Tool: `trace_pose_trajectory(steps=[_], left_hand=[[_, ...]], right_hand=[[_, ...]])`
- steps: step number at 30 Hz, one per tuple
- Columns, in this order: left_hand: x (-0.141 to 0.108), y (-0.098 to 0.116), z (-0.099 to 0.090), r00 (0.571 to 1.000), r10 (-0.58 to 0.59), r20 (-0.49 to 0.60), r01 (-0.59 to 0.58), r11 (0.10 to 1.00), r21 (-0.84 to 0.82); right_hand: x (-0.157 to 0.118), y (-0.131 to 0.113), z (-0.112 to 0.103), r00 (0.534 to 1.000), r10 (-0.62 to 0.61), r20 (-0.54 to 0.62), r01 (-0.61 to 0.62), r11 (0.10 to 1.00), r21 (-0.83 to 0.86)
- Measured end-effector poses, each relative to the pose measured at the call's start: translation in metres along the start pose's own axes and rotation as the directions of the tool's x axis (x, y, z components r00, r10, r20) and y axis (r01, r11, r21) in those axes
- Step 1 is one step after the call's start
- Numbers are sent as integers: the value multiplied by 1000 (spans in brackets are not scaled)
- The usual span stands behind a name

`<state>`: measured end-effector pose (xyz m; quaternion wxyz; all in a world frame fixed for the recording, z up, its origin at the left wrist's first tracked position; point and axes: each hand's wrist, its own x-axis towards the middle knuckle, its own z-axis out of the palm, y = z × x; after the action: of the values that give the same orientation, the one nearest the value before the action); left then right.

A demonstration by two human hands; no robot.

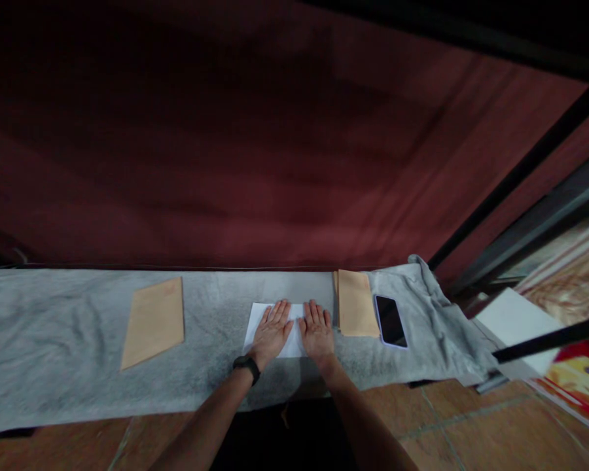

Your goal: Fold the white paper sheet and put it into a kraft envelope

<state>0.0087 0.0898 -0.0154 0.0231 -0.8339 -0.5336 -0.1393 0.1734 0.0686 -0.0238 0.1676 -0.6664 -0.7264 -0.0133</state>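
A sheet of white paper (pixel 293 348) lies on the grey cloth in front of me. My left hand (pixel 271 332) rests flat on its left half, fingers stretched forward, with a dark band on the wrist. Flat on the right side of the sheet is my right hand (pixel 317 332), its fingers slightly spread. Both hands are open, palms down, and they cover much of the paper. Just right of my right hand is a small stack of brown envelopes or paper pieces (pixel 357 304). Another flat brown piece (pixel 154 320) lies further to the left.
A phone (pixel 391 320) with a pale purple case lies right of the brown stack. Grey cloth (pixel 69 353) covers the long narrow surface. Behind it rises a dark red panel (pixel 255 196). Dark bars, a white board (pixel 517 320) and a red-yellow box (pixel 579 379) are at the right.
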Motion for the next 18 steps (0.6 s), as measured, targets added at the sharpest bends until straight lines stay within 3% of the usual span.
trace_pose_trajectory(steps=[7,18], left_hand=[[-16,5,-6,997,73,33,-73,997,2],[-91,19,-29,970,242,37,-237,966,-99]], right_hand=[[0,1,3,1000,-2,0,2,1000,-22],[0,1,4,999,-18,-45,17,999,-37]])
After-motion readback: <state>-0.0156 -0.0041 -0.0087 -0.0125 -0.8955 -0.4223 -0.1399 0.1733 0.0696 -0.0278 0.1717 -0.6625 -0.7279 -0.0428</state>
